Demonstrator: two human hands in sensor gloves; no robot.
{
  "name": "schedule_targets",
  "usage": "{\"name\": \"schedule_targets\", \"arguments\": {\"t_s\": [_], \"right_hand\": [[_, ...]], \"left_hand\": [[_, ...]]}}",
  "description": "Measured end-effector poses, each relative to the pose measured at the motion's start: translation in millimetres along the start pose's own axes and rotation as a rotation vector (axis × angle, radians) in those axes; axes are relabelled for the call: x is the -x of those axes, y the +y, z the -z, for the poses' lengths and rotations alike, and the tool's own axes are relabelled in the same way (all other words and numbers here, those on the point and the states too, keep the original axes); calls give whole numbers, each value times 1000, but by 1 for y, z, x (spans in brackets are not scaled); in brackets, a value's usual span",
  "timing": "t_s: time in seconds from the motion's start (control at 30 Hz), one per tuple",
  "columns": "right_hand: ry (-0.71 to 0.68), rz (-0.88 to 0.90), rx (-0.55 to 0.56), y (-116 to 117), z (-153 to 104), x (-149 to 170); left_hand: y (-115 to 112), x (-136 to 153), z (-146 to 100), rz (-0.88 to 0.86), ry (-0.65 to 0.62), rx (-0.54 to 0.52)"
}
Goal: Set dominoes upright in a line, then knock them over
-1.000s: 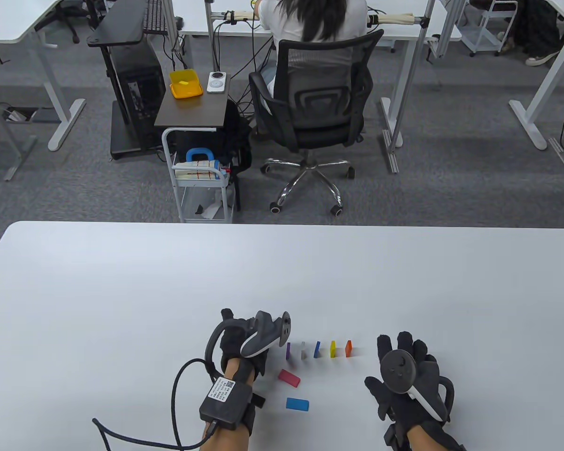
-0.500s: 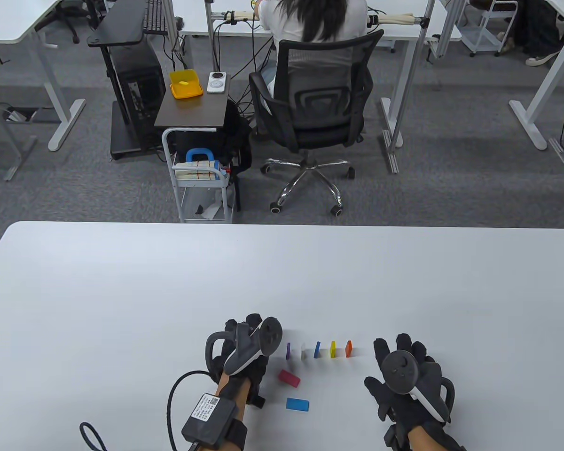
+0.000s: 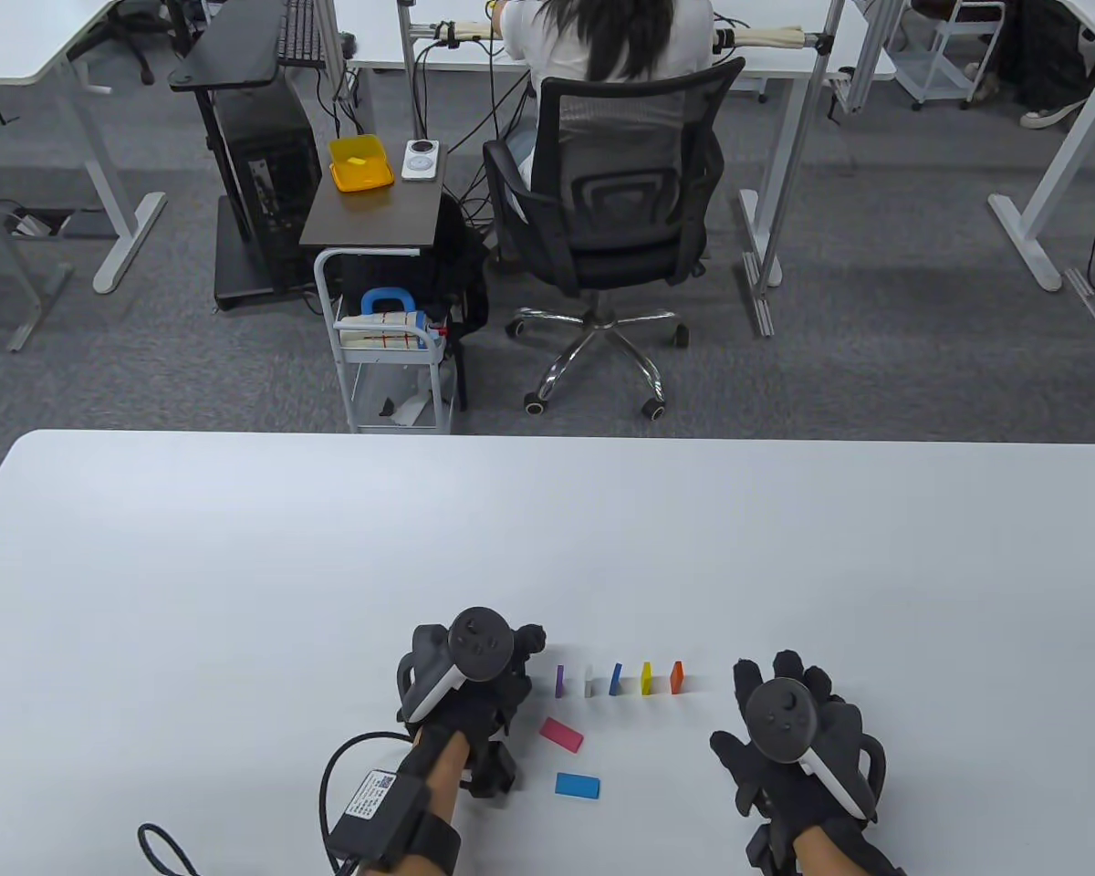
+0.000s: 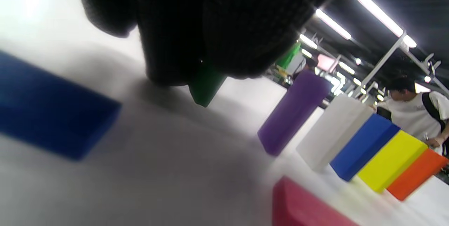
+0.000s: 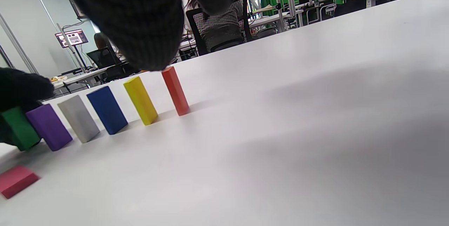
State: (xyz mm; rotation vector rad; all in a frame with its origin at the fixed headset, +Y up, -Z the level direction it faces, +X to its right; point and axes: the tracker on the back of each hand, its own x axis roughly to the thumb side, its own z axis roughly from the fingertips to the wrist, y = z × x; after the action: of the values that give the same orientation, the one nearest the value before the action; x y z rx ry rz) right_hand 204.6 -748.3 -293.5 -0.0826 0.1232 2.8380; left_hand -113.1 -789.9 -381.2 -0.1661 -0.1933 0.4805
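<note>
While the left hand (image 3: 474, 680) pinches a green domino (image 4: 205, 87) at the open end of the row, the danger sits just beyond its fingertips. From the left wrist view the green piece hangs under the curled gloved fingers (image 4: 217, 26), one lower corner close to the white table (image 3: 328, 547), apparently not yet standing flat. Just past the grip stands the purple domino (image 3: 559, 681), then the white domino (image 3: 589, 682), the dark blue domino (image 3: 616, 679), the yellow domino (image 3: 646, 678) and the orange domino (image 3: 677, 677), all upright and spaced closely enough to topple one another.

If the fingers drag sideways as they let go, or the green piece is set down tilted toward the purple one, I would expect the whole line to fall before it is finished. A glove that snags on release could do the same.

On the near side of the grip lie a pink domino (image 3: 561, 734) and a light blue domino (image 3: 577, 786), flat and apparently waiting their turn.

Beyond the orange end, the right hand (image 3: 789, 730) rests with fingers spread, holding nothing; a careless shift could bump that end.
</note>
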Motion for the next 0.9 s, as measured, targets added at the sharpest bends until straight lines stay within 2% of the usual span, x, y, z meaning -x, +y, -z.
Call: {"name": "schedule_targets", "arguments": {"t_s": [0.3, 0.9], "right_hand": [[5, -34, -12, 5, 0, -3], [19, -34, -37, 8, 1, 1]], "left_hand": [[-4, -2, 1, -23, -44, 37], [-7, -1, 1, 7, -10, 62]]}}
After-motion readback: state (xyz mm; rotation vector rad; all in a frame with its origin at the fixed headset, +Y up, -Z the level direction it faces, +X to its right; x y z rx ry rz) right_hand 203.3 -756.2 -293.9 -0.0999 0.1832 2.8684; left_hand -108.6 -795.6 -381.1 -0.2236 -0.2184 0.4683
